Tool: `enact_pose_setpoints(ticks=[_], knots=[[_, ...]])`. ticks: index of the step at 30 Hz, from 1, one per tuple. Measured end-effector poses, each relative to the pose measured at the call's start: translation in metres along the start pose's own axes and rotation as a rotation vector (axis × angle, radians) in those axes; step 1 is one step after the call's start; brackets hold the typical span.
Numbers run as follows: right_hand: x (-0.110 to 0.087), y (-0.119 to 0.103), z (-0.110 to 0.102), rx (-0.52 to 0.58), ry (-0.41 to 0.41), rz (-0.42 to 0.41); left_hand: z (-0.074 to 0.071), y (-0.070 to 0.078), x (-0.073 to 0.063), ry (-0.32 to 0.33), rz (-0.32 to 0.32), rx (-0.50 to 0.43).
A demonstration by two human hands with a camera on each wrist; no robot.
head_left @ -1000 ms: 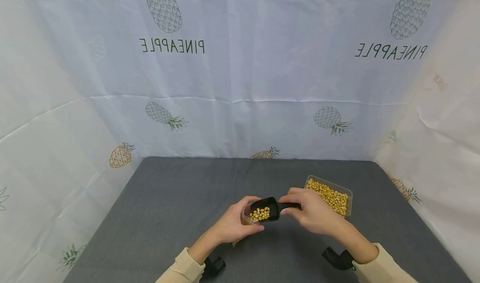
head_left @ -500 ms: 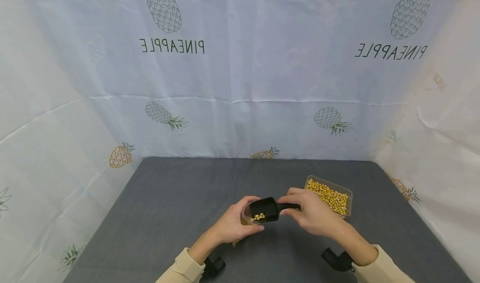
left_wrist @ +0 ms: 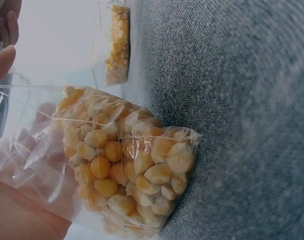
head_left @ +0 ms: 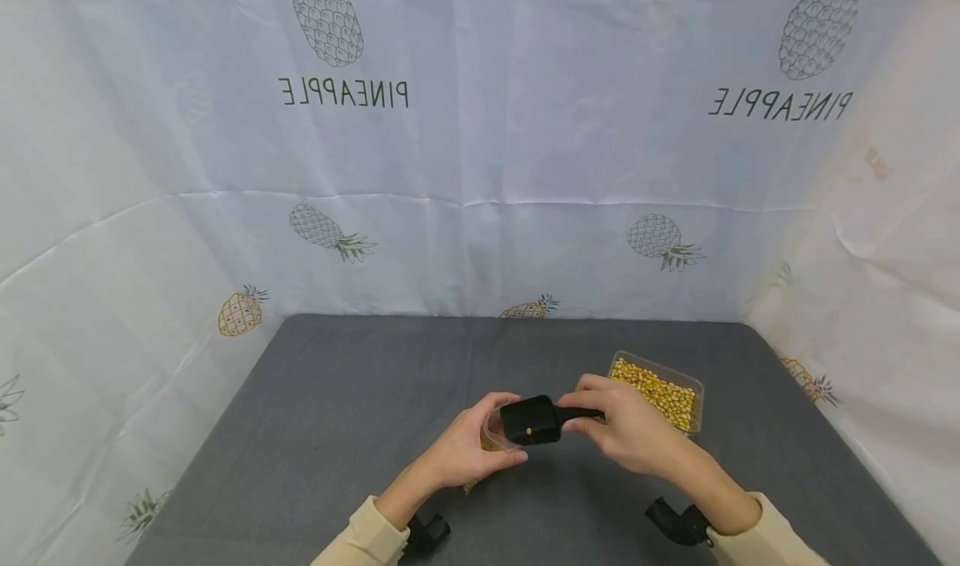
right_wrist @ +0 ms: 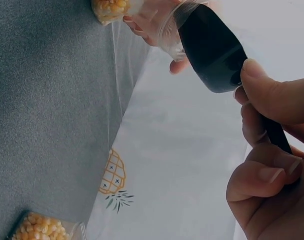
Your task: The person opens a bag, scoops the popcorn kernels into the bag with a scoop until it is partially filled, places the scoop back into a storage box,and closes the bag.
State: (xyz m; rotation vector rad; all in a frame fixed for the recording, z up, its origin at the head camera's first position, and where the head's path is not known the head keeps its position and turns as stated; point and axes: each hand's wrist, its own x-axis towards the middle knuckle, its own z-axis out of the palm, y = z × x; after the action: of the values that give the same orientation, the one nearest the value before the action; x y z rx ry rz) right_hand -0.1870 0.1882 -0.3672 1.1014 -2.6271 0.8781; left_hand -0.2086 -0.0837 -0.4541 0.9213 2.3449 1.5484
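My left hand (head_left: 471, 445) grips a clear plastic bag (left_wrist: 127, 160) around its upper part, holding the mouth spread. Yellow corn kernels (left_wrist: 106, 167) fill the bag's lower part, which stands against the dark cloth. With thumb and fingers my right hand (head_left: 626, 420) pinches the handle of a black scoop (head_left: 529, 421). The scoop's front end overlaps the bag's mouth and tips down toward it, also visible in the right wrist view. A single kernel shows on the scoop.
A clear rectangular tub (head_left: 702, 403) of corn kernels stands on the dark grey table (head_left: 360, 399), just beyond my right hand. A white pineapple-print curtain (head_left: 465, 132) encloses the back and sides.
The kernels in the scoop have slid off its front into the bag, from a small heap to one visible kernel. The scoop has tipped further; both hands stay nearly in place.
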Motion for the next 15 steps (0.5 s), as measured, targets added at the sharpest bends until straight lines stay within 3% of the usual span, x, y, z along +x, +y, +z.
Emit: enact_pose_setpoints(ticks=[15], knots=[[-0.0033,0.0039,0.0003,0.004,0.023,0.007,0.0001,-0.0010,-0.0004,0.005,0.015,-0.016]])
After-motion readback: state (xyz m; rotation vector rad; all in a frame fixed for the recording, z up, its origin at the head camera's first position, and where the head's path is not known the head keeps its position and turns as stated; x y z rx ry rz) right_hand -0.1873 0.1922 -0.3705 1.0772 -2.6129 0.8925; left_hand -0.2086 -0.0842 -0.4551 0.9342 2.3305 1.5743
